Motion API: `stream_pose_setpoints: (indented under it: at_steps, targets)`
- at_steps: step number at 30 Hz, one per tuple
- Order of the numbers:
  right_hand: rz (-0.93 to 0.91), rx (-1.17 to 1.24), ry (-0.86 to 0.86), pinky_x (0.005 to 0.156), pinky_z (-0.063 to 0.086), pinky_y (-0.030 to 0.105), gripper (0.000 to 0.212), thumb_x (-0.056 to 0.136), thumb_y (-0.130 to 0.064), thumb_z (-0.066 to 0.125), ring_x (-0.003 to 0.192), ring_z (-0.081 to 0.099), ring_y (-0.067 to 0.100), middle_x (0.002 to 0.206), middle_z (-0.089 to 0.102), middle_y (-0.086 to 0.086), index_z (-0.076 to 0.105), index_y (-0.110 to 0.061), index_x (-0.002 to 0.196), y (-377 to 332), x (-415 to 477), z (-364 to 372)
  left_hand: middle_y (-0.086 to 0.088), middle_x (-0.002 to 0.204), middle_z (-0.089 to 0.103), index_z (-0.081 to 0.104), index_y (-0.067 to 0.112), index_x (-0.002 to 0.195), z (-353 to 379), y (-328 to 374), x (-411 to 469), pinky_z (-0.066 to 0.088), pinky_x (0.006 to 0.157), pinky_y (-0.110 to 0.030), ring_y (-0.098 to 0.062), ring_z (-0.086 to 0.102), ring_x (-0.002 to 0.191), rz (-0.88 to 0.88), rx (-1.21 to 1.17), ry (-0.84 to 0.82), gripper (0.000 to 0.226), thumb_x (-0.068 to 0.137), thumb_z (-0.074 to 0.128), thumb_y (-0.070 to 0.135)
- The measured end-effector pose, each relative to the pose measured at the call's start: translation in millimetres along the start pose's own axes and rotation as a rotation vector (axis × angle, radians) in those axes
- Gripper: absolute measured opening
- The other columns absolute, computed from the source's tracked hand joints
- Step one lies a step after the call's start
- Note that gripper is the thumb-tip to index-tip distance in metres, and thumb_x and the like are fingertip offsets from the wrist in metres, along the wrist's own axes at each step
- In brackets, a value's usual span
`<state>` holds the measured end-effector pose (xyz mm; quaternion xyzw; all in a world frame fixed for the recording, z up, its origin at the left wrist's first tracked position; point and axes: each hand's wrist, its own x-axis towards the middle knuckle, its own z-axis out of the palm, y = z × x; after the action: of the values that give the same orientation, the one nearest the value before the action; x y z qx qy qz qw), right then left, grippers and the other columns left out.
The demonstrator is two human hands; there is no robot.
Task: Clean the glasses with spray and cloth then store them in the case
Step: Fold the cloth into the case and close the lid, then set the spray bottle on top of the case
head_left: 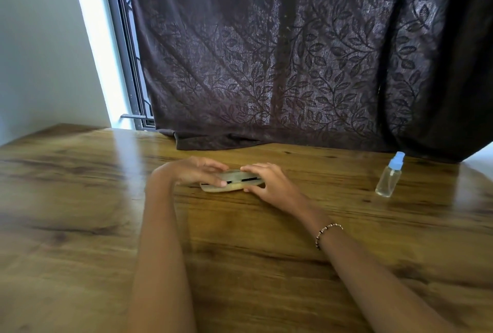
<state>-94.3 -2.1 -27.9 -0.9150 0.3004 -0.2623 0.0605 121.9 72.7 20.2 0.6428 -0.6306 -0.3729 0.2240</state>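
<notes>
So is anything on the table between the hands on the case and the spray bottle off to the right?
Nothing visible. Both hands, left and right, rest on the case; only bare wooden table lies between it and the spray bottle.

No text, label, brand or number can be read on anything in view.

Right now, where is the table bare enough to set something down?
Bare wood lies left of the left hand, in front between the forearms, and between the right hand and the spray bottle. Crowded only at the case under both hands.
</notes>
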Motion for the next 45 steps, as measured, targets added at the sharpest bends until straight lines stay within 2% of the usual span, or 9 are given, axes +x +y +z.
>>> stream_pose_setpoints:
  at_steps: [5, 11, 16, 27, 32, 35, 38, 43, 45]
  targets:
    - [0.028, -0.002, 0.021, 0.103, 0.033, 0.031, 0.044, 0.095, -0.028, 0.056, 0.121, 0.049, 0.021, 0.133, 0.056, 0.004, 0.05, -0.013, 0.135, -7.1, 2.7, 6.0, 0.003, 0.145, 0.037, 0.038, 0.035, 0.14, 7.5, 7.9, 19.7, 0.032, 0.106, -0.036, -0.02, 0.036, 0.13, -0.091, 0.287, 0.053, 0.082, 0.07, 0.081, 0.032]
    - [0.04, 0.0, -0.018, 0.099, 0.037, 0.032, 0.049, 0.092, -0.03, 0.061, 0.119, 0.048, 0.02, 0.13, 0.054, 0.003, 0.046, -0.013, 0.137, -7.8, 3.9, 6.5, -0.004, 0.13, 0.049, 0.046, 0.038, 0.134, 13.7, -1.6, 26.4, 0.035, 0.088, -0.029, -0.018, 0.044, 0.109, -0.007, 0.403, 0.245, 0.069, 0.073, 0.075, 0.021]
    - [0.055, -0.012, 0.022, 0.102, 0.034, 0.029, 0.051, 0.09, -0.014, 0.063, 0.122, 0.048, 0.02, 0.132, 0.056, 0.004, 0.047, -0.012, 0.139, -6.3, 2.9, 7.9, -0.002, 0.123, 0.053, 0.048, 0.04, 0.132, 13.0, -6.6, 26.4, 0.039, 0.092, -0.032, -0.018, 0.047, 0.106, 0.031, 0.415, 0.26, 0.067, 0.073, 0.074, 0.024]
    - [0.064, -0.002, 0.097, 0.091, 0.035, 0.024, 0.042, 0.09, -0.012, 0.062, 0.11, 0.055, 0.02, 0.122, 0.063, 0.006, 0.055, -0.011, 0.132, -5.1, 2.9, 6.0, -0.002, 0.121, 0.055, 0.05, 0.037, 0.131, 16.1, -3.2, 29.3, 0.036, 0.089, -0.031, -0.017, 0.047, 0.104, 0.102, 0.35, 0.24, 0.059, 0.079, 0.071, 0.021]
    - [0.073, 0.04, 0.217, 0.106, 0.032, 0.028, 0.046, 0.087, -0.01, 0.066, 0.123, 0.052, 0.021, 0.131, 0.06, 0.006, 0.057, -0.01, 0.132, -1.3, -0.2, -0.8, 0.0, 0.133, 0.045, 0.038, 0.03, 0.141, 13.3, 0.8, 20.9, 0.036, 0.097, -0.034, -0.02, 0.044, 0.118, 0.077, 0.167, 0.282, 0.074, 0.076, 0.075, 0.036]
    - [0.084, 0.069, 0.266, 0.111, 0.026, 0.024, 0.05, 0.085, -0.007, 0.069, 0.128, 0.049, 0.02, 0.135, 0.057, 0.007, 0.057, -0.011, 0.133, 2.7, -4.4, -6.2, 0.003, 0.123, 0.046, 0.037, 0.026, 0.14, 11.6, 3.4, 15.5, 0.038, 0.086, -0.028, -0.012, 0.05, 0.103, 0.045, -0.011, 0.285, 0.073, 0.078, 0.065, 0.052]
    - [0.112, 0.164, 0.301, 0.114, 0.032, 0.031, 0.053, 0.083, -0.006, 0.071, 0.13, 0.047, 0.019, 0.138, 0.055, 0.009, 0.056, -0.01, 0.133, 6.8, -8.9, -11.8, 0.0, 0.123, 0.054, 0.05, 0.017, 0.133, 15.6, 8.1, 16.1, 0.041, 0.079, -0.021, -0.007, 0.056, 0.095, 0.083, -0.088, 0.312, 0.062, 0.082, 0.064, 0.048]
    - [0.335, 0.433, 0.395, 0.09, 0.039, 0.002, 0.063, 0.079, -0.029, 0.076, 0.13, 0.039, 0.008, 0.147, 0.043, 0.003, 0.052, -0.016, 0.136, 21.6, -16.0, -28.8, -0.004, 0.123, 0.059, 0.052, 0.017, 0.131, 28.8, 23.5, 31.2, 0.045, 0.097, -0.035, -0.019, 0.056, 0.109, 0.154, -0.149, 0.402, 0.061, 0.078, 0.071, 0.041]
    - [0.388, 0.411, 0.431, 0.093, 0.037, 0.002, 0.058, 0.081, -0.028, 0.075, 0.133, 0.039, 0.01, 0.146, 0.045, 0.001, 0.054, -0.02, 0.134, 32.9, -21.6, -36.0, -0.005, 0.128, 0.056, 0.05, 0.015, 0.134, 37.7, 33.8, 41.1, 0.044, 0.1, -0.038, -0.022, 0.055, 0.112, 0.18, -0.129, 0.416, 0.063, 0.078, 0.073, 0.034]
